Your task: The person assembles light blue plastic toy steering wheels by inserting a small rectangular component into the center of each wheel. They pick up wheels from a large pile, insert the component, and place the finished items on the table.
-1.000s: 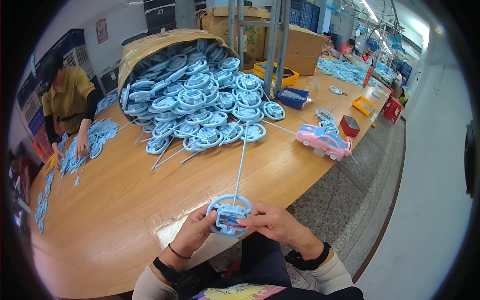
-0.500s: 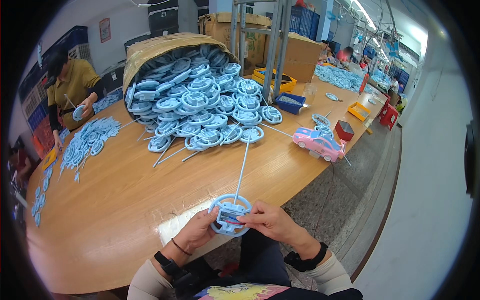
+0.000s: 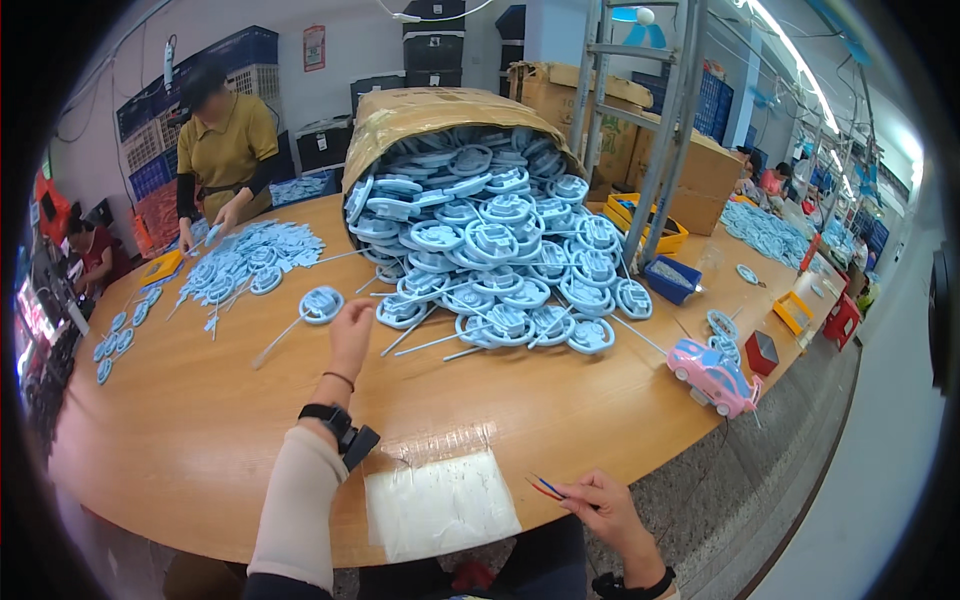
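Note:
My left hand (image 3: 350, 335) reaches out over the table, its curled fingers at the right side of a light-blue toy steering wheel (image 3: 321, 305). A thin rod of the same colour points from this wheel toward the lower left. Whether my fingers still grip the rim, I cannot make out. Low at the table's front edge, my right hand (image 3: 600, 505) pinches a slim red-and-blue pointed thing (image 3: 546, 488); its kind is too small to tell. A big heap of like steering wheels (image 3: 500, 240) spills from a cardboard box (image 3: 450, 108) lying on its side.
Near me lies a white sheet (image 3: 440, 505) taped to the table (image 3: 260, 455). A pink toy car (image 3: 712, 378), a red box (image 3: 761, 352) and a blue bin (image 3: 671, 280) stand on the right. Across the table, a co-worker (image 3: 225, 150) handles parts by a flat pile (image 3: 250, 260).
My left hand and the steering wheel have gone from before my lap to the far left, the rod swinging round. My right hand has drawn away with the red-and-blue thing. The view has turned left.

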Motion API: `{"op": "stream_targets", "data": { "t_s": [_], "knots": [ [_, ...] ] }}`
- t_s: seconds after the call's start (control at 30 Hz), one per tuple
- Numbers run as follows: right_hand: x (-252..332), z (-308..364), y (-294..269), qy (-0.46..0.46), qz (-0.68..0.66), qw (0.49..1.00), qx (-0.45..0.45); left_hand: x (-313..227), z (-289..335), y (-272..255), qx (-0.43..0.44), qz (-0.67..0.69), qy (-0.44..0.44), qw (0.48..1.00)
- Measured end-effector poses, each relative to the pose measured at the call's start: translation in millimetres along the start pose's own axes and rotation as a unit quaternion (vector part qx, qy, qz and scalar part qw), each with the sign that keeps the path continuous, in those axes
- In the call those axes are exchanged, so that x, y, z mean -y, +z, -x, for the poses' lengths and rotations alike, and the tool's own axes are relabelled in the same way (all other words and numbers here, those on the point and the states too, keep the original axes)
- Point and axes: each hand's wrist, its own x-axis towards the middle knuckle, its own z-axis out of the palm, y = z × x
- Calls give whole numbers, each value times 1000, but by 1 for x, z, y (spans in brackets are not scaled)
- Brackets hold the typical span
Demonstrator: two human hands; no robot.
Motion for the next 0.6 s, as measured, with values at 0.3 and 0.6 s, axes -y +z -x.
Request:
{"op": "stream_targets", "data": {
  "t_s": [0.3,0.6],
  "knots": [
    [-16,1,-10,44,46,997,-33,36,-68,72,22,-198,74,977],
    [-33,-5,4,-37,71,997,16,10,-14,10,31,-384,-6,923]
  ]
}}
